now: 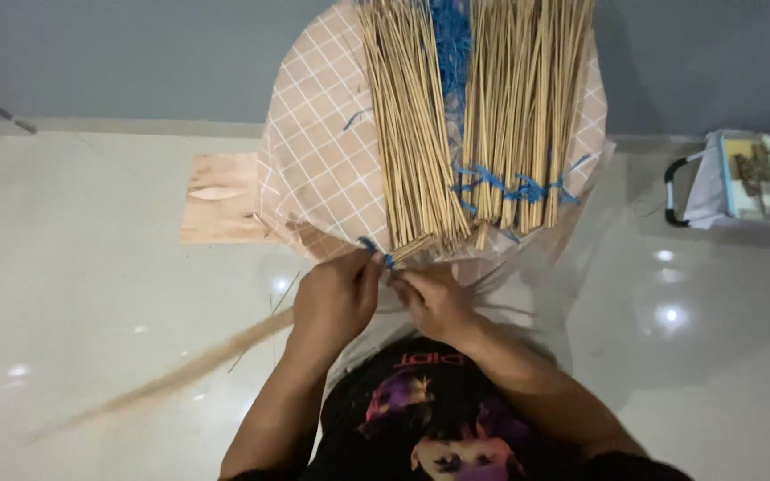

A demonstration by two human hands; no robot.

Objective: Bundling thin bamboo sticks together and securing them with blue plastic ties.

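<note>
Two flat rows of thin bamboo sticks (456, 116) lie side by side on a round table with a checked pink cover (314, 160). Blue string (510, 187) is woven across their near ends, and more blue string runs up the gap between the rows. My left hand (336, 298) and my right hand (434, 298) meet at the table's near edge. Both pinch a short piece of blue string (376, 252) at the ends of the left row's sticks, with the fingertips almost touching.
A long pale bundle of sticks (180, 374) slants across the glossy white floor at lower left, blurred. A flat plywood piece (220, 196) lies left of the table. A white box with a black handle (741, 178) sits at far right by the grey wall.
</note>
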